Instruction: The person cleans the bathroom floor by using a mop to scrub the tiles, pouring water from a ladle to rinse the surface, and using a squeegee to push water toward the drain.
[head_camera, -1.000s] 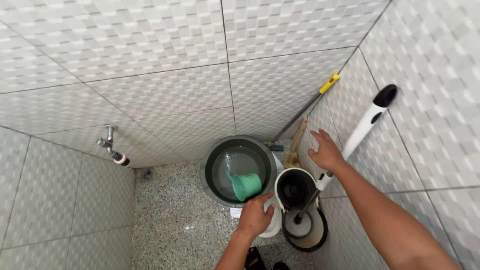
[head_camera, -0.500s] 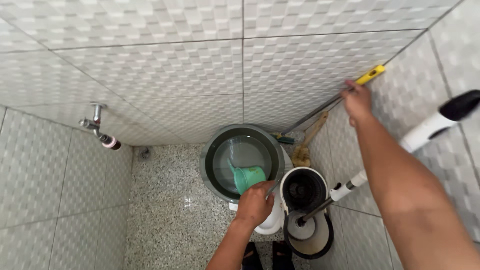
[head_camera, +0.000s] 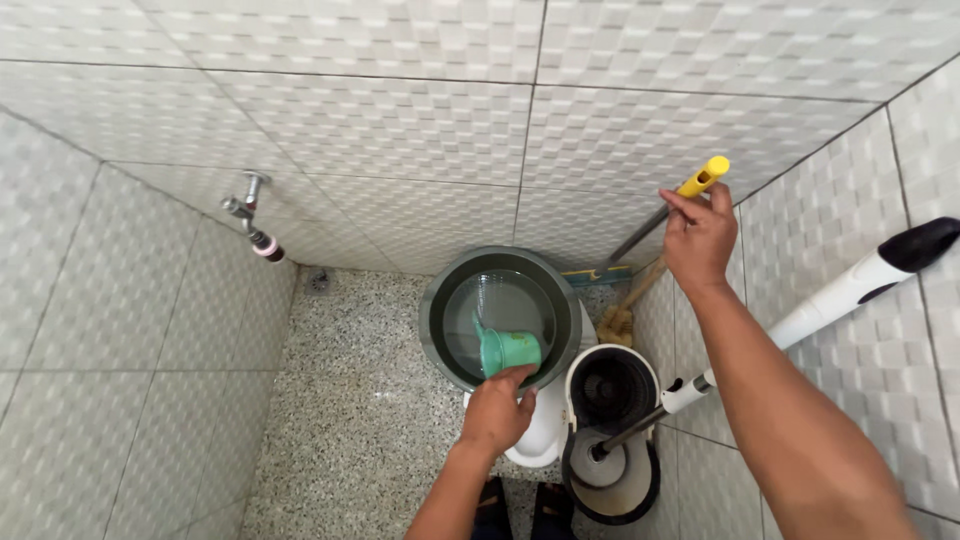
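Left hand now rests curled on the grey bucket rim, beside the green dipper floating inside — and the right hand, reaching a moment ago, has closed its fingers round the yellow-tipped pole leaning in the far corner — it's gripped.

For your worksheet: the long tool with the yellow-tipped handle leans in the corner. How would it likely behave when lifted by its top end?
The long-handled tool looks thin and rigid, so probably light and stiff. The right hand closes near its yellow tip, far from the head on the floor, so the lower end may swing. It may knock the brush beside it.
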